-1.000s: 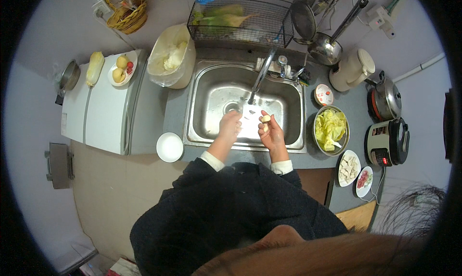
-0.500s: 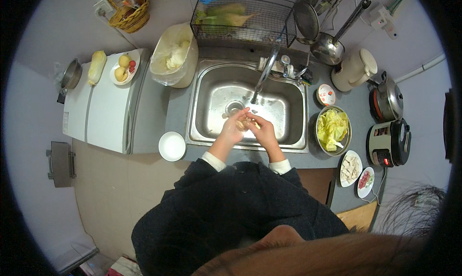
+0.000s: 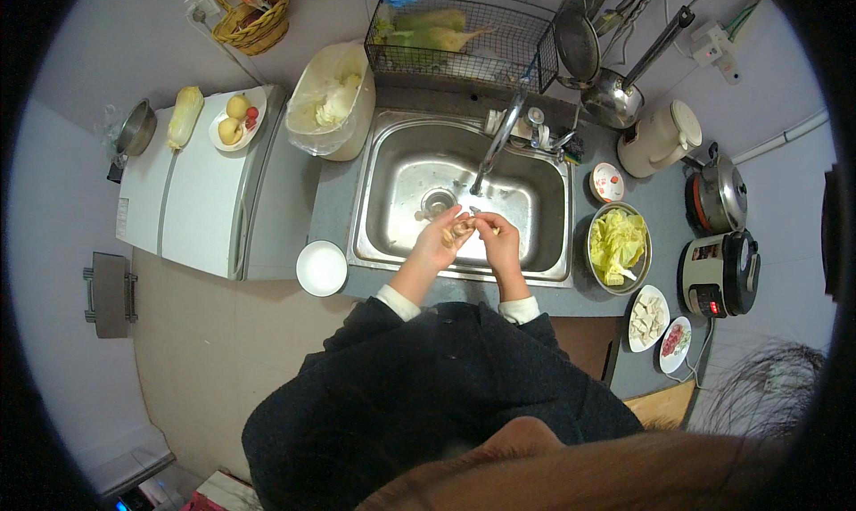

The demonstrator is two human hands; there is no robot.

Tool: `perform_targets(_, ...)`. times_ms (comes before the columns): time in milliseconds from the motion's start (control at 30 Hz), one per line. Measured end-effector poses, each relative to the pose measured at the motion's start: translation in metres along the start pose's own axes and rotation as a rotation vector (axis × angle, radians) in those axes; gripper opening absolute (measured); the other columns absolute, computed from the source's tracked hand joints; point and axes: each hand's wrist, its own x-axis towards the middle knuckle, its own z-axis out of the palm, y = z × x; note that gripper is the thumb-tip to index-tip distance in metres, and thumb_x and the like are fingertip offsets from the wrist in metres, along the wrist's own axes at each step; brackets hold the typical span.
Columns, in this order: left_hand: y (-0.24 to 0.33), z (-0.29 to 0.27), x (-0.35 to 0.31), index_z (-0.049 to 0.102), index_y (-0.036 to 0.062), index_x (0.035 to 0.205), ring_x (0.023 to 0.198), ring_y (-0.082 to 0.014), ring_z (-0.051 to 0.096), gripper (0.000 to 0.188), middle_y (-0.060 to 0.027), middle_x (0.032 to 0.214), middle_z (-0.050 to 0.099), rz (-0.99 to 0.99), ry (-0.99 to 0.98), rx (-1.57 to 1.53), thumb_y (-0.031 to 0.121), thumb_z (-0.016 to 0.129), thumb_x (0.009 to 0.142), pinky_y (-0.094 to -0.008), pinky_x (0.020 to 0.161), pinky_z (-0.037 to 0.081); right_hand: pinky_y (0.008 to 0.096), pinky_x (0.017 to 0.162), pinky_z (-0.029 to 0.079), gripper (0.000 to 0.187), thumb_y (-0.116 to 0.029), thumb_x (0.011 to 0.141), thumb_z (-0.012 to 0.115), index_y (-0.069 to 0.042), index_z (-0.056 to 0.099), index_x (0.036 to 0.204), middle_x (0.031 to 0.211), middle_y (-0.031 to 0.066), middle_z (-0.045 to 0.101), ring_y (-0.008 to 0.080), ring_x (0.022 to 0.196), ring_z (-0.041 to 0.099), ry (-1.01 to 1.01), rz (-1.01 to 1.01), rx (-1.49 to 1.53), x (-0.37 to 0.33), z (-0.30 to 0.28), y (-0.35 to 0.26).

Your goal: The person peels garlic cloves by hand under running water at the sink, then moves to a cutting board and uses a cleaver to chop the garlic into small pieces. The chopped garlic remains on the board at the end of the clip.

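Observation:
Over the near part of the steel sink (image 3: 379,234), both my hands are close together below the faucet (image 3: 502,141). My left hand (image 3: 437,243) is cupped palm up around several small brown and tan pieces (image 3: 461,230) that look like mushrooms. My right hand (image 3: 501,242) has thumb and fingers pinched at the edge of these pieces; what exactly lies in the pinch is too small to make out. A few brownish scraps lie by the sink drain (image 3: 438,201).
A white bowl (image 3: 321,268) stands left of the sink, below a lined bin (image 3: 303,110). At right are a steel bowl of cabbage leaves (image 3: 617,246), a small bowl (image 3: 606,182), plates of white pieces (image 3: 648,318) and chopped food (image 3: 675,342), and a cooker (image 3: 713,275).
The whole view has shifted slightly. My right fingers have drawn a little away from my left palm, so more of the brown pieces shows.

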Motion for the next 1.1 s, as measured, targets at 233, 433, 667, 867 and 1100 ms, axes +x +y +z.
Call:
perform_targets(233,-0.003,0.009,-0.015,0.062,0.0017,0.100,0.064,-0.0088,0.053,0.021,-0.0024,0.077,0.059,0.079,-0.014,0.718,0.015,0.063,0.084,-0.0206,0.054,0.042,0.0162,0.047,0.035,0.019,-0.018,0.085,0.062,-0.003,0.061,0.097,0.075,-0.0019,0.057,0.0044,0.061,0.048,-0.051,0.428,0.577,0.003,-0.011,0.003)
perform_targets(433,-0.002,0.020,-0.017,0.067,-0.0002,0.091,0.059,-0.0066,0.049,0.019,0.0005,0.068,0.058,0.279,0.030,0.994,0.016,0.065,0.082,-0.0199,0.049,0.037,0.0170,0.047,0.034,0.021,-0.015,0.085,0.061,-0.001,0.059,0.100,0.077,0.0009,0.057,0.0066,0.061,0.047,-0.147,0.339,0.522,0.000,-0.013,0.001)
perform_targets(667,0.006,0.034,-0.034,0.067,0.0007,0.087,0.049,-0.0046,0.045,0.017,0.0007,0.063,0.055,0.202,0.017,0.949,0.017,0.064,0.082,-0.0184,0.040,0.031,0.0159,0.051,0.036,0.023,-0.012,0.083,0.062,0.000,0.060,0.103,0.081,0.0005,0.060,0.0049,0.065,0.050,-0.234,0.307,0.633,-0.003,-0.019,0.002)
perform_targets(867,0.007,0.038,-0.035,0.067,0.0003,0.080,0.048,-0.0051,0.046,0.017,-0.0003,0.060,0.055,0.272,0.032,1.031,0.017,0.068,0.077,-0.0191,0.041,0.032,0.0169,0.057,0.039,0.021,-0.009,0.081,0.064,0.001,0.062,0.100,0.083,0.0022,0.063,0.0055,0.067,0.052,-0.216,0.287,0.469,-0.004,-0.020,0.000)
perform_targets(1100,0.005,0.033,-0.031,0.066,-0.0013,0.074,0.050,-0.0071,0.050,0.012,-0.0022,0.060,0.057,0.361,0.030,1.150,0.011,0.066,0.076,-0.0207,0.044,0.036,0.0203,0.065,0.042,0.022,-0.011,0.082,0.063,0.002,0.062,0.100,0.086,0.0043,0.064,0.0082,0.071,0.054,-0.243,0.221,0.348,-0.008,-0.021,0.000)
